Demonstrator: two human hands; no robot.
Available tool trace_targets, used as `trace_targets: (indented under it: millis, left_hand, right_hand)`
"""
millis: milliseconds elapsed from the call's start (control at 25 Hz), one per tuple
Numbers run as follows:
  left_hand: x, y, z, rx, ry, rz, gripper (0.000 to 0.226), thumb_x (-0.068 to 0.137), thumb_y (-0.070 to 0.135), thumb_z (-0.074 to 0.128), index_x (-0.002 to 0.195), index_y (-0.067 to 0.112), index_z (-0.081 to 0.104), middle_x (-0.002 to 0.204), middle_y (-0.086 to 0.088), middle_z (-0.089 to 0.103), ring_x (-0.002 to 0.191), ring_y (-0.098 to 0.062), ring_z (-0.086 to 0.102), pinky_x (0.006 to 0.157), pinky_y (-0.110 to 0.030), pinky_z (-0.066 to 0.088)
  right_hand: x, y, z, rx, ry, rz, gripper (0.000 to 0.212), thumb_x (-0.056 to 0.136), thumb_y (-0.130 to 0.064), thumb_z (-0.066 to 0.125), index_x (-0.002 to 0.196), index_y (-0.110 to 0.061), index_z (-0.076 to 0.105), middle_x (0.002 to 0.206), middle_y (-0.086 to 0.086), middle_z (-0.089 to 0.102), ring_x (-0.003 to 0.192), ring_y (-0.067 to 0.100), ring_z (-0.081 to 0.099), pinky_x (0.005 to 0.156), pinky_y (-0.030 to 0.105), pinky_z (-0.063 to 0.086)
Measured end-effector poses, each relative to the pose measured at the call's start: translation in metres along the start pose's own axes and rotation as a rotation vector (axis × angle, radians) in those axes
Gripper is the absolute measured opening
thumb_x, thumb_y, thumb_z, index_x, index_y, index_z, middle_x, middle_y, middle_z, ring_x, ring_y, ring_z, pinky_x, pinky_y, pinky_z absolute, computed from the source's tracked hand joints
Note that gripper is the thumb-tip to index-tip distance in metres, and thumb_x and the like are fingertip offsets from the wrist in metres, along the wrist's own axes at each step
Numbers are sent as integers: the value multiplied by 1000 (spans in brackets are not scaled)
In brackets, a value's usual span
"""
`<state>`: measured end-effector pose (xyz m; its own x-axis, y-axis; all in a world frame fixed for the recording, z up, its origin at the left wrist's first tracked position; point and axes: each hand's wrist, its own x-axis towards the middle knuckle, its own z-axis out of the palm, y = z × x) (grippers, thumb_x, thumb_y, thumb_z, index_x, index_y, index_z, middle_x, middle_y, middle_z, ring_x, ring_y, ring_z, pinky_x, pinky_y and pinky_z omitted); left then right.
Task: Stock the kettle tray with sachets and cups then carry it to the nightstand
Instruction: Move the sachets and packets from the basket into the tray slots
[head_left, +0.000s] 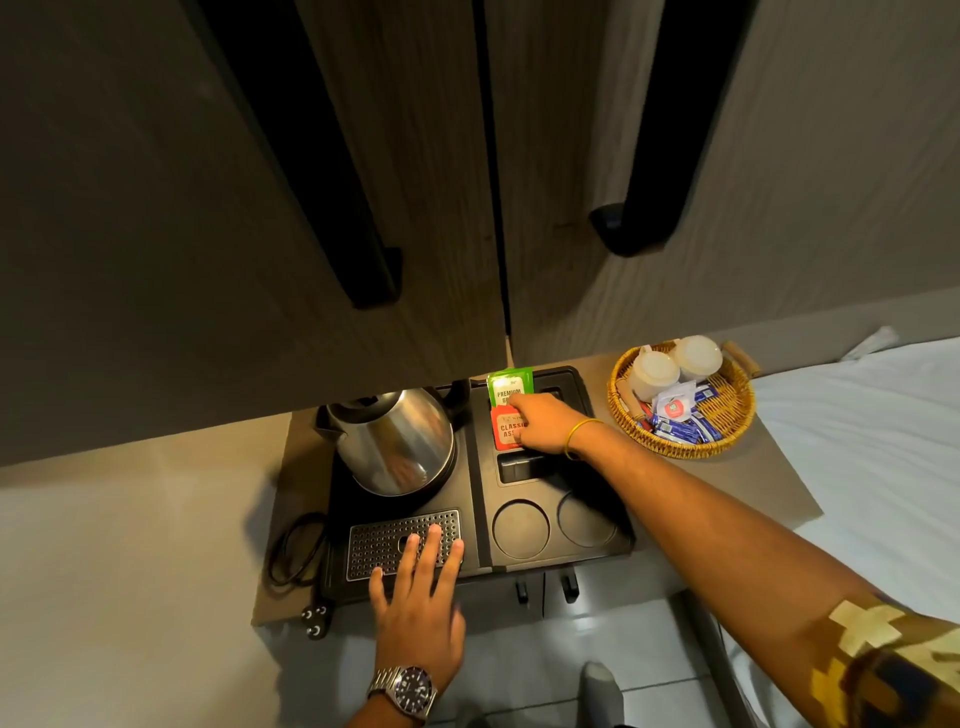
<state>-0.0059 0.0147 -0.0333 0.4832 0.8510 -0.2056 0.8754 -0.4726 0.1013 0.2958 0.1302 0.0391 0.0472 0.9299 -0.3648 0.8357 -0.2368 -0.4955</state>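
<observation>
Sachet-stocking step in hand. Black plastic kettle tray (483, 566) sits on the brown counter (779, 467), under the closed wood-grain wardrobe doors (311, 208).

Right hand (545, 426) is over the tray's far sachet compartment, grip pinched on the red paper tea sachet (503, 431), setting it upright just in front of the green paper tea sachet (508, 387), which already stands in that slot. Can't tell if the red one is fully seated.

Left hand (421, 597) lies flat, fingers spread, holding nothing, on the perforated metal drip grille (384, 540) at the tray's near edge. Looks like it's steadying the tray.

Steel electric kettle (395, 441) sits on the tray's left half. Both round cup recesses (519, 530) on the tray's near right are empty.

Round woven wicker basket (680, 405) is right of the tray, holding two white upturned cups (675, 364) and more blue and white sachets (680, 421).

Next, by my read: release the red sachet, reach right to the basket, fetch remaining sachets for the empty slot just nearer on the tray, then cups into the recesses. Carry comes last; loose black power cord (296, 551) left of the tray needs gathering first.
</observation>
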Motion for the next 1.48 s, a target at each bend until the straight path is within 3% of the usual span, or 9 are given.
trace_targets:
  millis: [200,400,560,680,760,960,1240,1320,1480]
  left_hand:
    - [0,1,-1,3,1,8,108,58,44,74,153,37,23,164,-1,26,148,-25,25,105,-68,33]
    - [2,1,2,10,-8,14,107,58,44,73,153,37,25,166,0,21,149,-25,25,108,-66,26]
    - [4,4,0,10,2,11,106,55,44,73,152,36,30,165,0,23,147,-26,28,106,-67,26]
    - [4,5,-1,11,10,16,104,52,42,74,149,33,36,162,-3,30,145,-28,31,104,-68,28]
    - [3,9,-2,6,28,16,103,50,41,73,147,32,39,161,-3,34,143,-29,36,104,-67,26]
    - [0,14,-4,41,66,14,94,54,43,61,144,30,42,158,-4,39,140,-31,42,104,-66,26]
    - [0,16,-8,64,89,16,101,50,40,71,146,29,40,158,-6,39,140,-33,41,103,-67,27]
    - [-1,16,-7,67,92,13,99,52,40,67,146,29,41,159,-5,37,141,-31,39,104,-67,26]
    - [-1,12,-4,74,66,9,98,55,42,67,148,30,40,161,-3,33,144,-29,34,105,-67,26]
  right_hand:
    - [3,0,-10,-116,19,33,48,86,-27,66,131,-10,58,131,19,62,118,36,60,98,46,53]
    - [-7,17,-16,31,158,36,67,81,-33,73,141,-17,49,136,11,53,127,32,49,107,48,47]
    - [-36,65,-40,144,512,81,25,89,-27,66,111,-16,69,101,1,63,102,25,65,82,32,50]
    - [-68,118,-63,69,682,305,21,84,-20,60,101,-19,73,105,8,72,98,31,68,82,36,55]
    - [-86,145,-68,95,663,443,25,82,-18,64,105,-22,74,111,11,74,102,34,68,83,36,56]
    - [-90,158,-59,264,625,502,22,84,-31,73,99,-16,75,108,11,74,105,34,66,84,33,52]
    - [-89,167,-47,106,652,460,10,91,-23,68,89,-15,73,98,8,75,96,29,70,78,33,57]
    - [-92,172,-46,121,703,457,8,91,-23,69,89,-17,74,104,7,74,97,29,70,75,28,50]
    - [-102,177,-51,259,755,432,18,92,-26,70,108,-17,74,149,6,54,122,31,63,93,36,52]
